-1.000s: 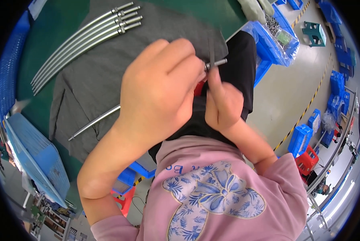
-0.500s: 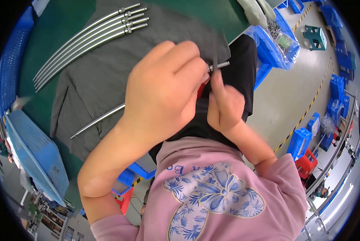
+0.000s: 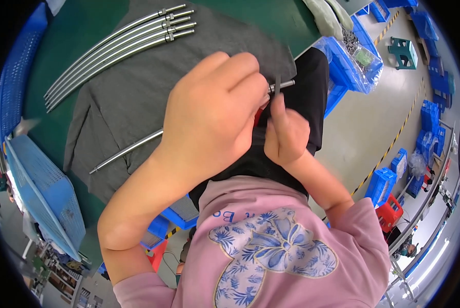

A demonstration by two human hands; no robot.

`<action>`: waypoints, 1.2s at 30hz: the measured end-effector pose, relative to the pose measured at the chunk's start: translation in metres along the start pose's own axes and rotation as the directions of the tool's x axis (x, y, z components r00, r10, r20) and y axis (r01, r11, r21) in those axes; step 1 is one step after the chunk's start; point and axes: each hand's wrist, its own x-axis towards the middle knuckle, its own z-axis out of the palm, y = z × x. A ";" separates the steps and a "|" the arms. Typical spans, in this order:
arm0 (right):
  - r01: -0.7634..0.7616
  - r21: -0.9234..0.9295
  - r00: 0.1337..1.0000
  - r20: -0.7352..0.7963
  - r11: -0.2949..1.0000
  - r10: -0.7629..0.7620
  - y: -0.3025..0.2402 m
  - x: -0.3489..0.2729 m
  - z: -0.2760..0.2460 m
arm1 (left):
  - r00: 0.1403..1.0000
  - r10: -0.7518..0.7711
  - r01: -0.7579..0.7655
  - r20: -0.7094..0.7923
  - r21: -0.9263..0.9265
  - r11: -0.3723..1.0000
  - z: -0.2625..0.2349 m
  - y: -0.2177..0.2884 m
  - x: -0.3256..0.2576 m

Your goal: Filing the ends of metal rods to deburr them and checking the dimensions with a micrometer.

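Note:
My left hand [image 3: 214,110] is closed around a slim metal rod [image 3: 127,151]. The rod slants from the lower left, behind my wrist, to a fitted end just past my fingers. My right hand [image 3: 287,134] is closed with its thumb up, against a thin dark flat strip [image 3: 277,84] that crosses the rod's end. The strip is blurred at its upper part, and its exact kind cannot be told. Something red [image 3: 258,116] shows between the hands, mostly hidden. Several similar rods [image 3: 122,54] with nuts near their ends lie side by side at the upper left.
A dark grey cloth [image 3: 104,115] covers part of the green table [image 3: 94,31]. Blue perforated baskets [image 3: 45,190] stand at the left. A plastic-lined blue bin [image 3: 343,61] of small metal parts is at the upper right, beside pale gloves [image 3: 326,18]. A green stool [image 3: 404,53] stands on the floor.
The hands keep nearly the same places, with the left hand slightly further right. The dark strip has shifted a little against the rod's end. The whole view has moved slightly.

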 end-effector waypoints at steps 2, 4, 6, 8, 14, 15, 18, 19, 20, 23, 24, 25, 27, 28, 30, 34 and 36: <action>0.020 -0.044 0.998 0.053 0.999 -0.017 -0.005 0.005 -0.006 | 1.000 -0.017 0.017 0.017 -0.009 1.000 0.001 0.004 -0.001; 0.031 -0.019 1.000 0.006 0.999 -0.031 0.005 0.025 0.004 | 1.000 -0.008 0.008 0.021 0.013 1.000 -0.003 0.001 0.002; 0.013 -0.002 1.000 0.021 1.000 -0.013 0.002 0.022 0.003 | 1.000 -0.001 0.000 0.020 0.013 1.000 -0.002 0.001 0.000; 0.050 -0.033 0.998 -0.030 0.998 -0.051 0.004 0.006 0.004 | 1.000 -0.007 0.007 0.012 0.007 1.000 0.001 0.001 0.001; 0.109 -0.008 0.993 -0.045 0.994 -0.109 0.013 0.011 0.008 | 1.000 0.004 -0.004 0.003 0.005 1.000 0.000 0.002 0.000; 0.112 -0.028 0.993 -0.044 0.993 -0.113 0.015 0.001 0.009 | 1.000 -0.012 0.012 0.004 0.003 1.000 0.000 0.001 0.001; 0.108 0.000 0.993 -0.038 0.994 -0.108 0.011 0.019 0.010 | 1.000 0.005 -0.005 0.020 0.026 1.000 -0.001 0.002 0.001; 0.101 -0.009 0.995 -0.022 0.995 -0.101 0.011 0.030 0.012 | 1.000 0.008 -0.008 0.024 0.024 1.000 -0.001 0.001 0.000; 0.108 0.016 0.993 -0.051 0.994 -0.107 0.011 0.032 0.014 | 1.000 -0.001 0.001 0.028 0.016 1.000 -0.002 0.001 0.000; 0.073 -0.021 0.996 -0.046 0.997 -0.074 0.010 0.000 0.008 | 1.000 0.004 -0.005 0.028 0.014 1.000 -0.003 -0.001 0.004; 0.085 -0.023 0.996 -0.024 0.996 -0.086 0.013 -0.002 0.006 | 1.000 0.010 -0.011 0.028 0.015 1.000 -0.002 -0.001 0.006; 0.075 -0.022 0.997 -0.024 0.997 -0.076 0.010 0.003 0.003 | 0.999 0.010 -0.011 0.040 0.013 1.000 -0.002 0.002 0.003; -0.021 -0.029 0.995 0.096 0.999 0.023 0.003 0.031 -0.006 | 0.999 0.035 -0.035 0.035 0.000 0.999 -0.002 0.001 0.001; -0.213 0.072 0.970 0.132 0.974 0.203 -0.004 0.033 -0.016 | 0.999 0.021 -0.021 0.035 0.002 1.000 -0.002 0.001 0.000; -0.199 0.226 0.978 -0.021 0.953 0.209 0.004 0.026 -0.026 | 0.999 0.030 -0.031 0.044 0.031 0.999 -0.005 -0.001 0.001; -0.356 0.103 0.928 0.158 0.929 0.338 -0.010 0.018 -0.040 | 1.000 -0.005 0.005 0.029 0.003 1.000 -0.005 0.003 0.002; -0.353 0.152 0.932 0.142 0.923 0.333 -0.015 0.015 -0.038 | 0.999 -0.019 0.017 0.045 0.054 0.998 -0.004 0.004 0.002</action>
